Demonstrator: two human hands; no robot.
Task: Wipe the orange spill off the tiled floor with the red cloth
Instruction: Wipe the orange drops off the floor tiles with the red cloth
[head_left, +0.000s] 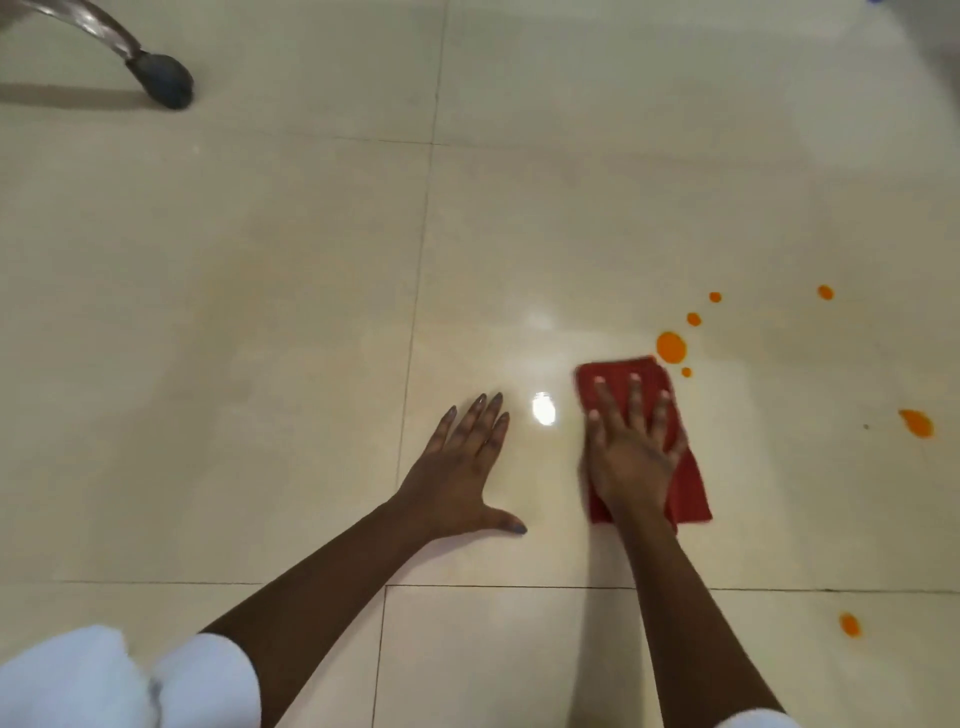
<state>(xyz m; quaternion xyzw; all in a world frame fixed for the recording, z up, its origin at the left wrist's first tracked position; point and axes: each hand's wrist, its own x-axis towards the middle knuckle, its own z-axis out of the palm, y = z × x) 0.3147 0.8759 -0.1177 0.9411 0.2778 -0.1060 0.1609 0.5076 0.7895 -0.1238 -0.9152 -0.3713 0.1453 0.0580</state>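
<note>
A: Red cloth (685, 483) flat on the tiled floor (260, 312), right of centre, folded into a rough rectangle.

B: Pinned under the right hand (631, 452). Palm down, fingers (635, 395) spread wide and lying straight along the cloth, tips short of its far edge. No pinch, no curl round the fabric, just pressed from above.

A: Cloth sticking out past the hand on the right side and toward the wrist, a corner showing lower right.

B: Biggest blob of the orange spill (671, 347) just beyond the cloth's far right corner, touching or nearly so; hard to tell which. A tiny drop (686, 372) just beside that corner as well.

A: More drops trailing away up and to the right, another smear (917, 423) well apart on the far right, one more spot (850, 624) nearer, across a grout line.

B: Left hand (462, 478) flat on the bare tile, left of the cloth, not touching it. Fingers straight and close together, thumb stuck out sideways, holding nothing.

A: Bright glare spot (543, 408) on the tile between the two hands.

B: Chair leg (156, 78) with a dark foot far off at the upper left. White sleeves (208, 680) at the bottom edge
</note>
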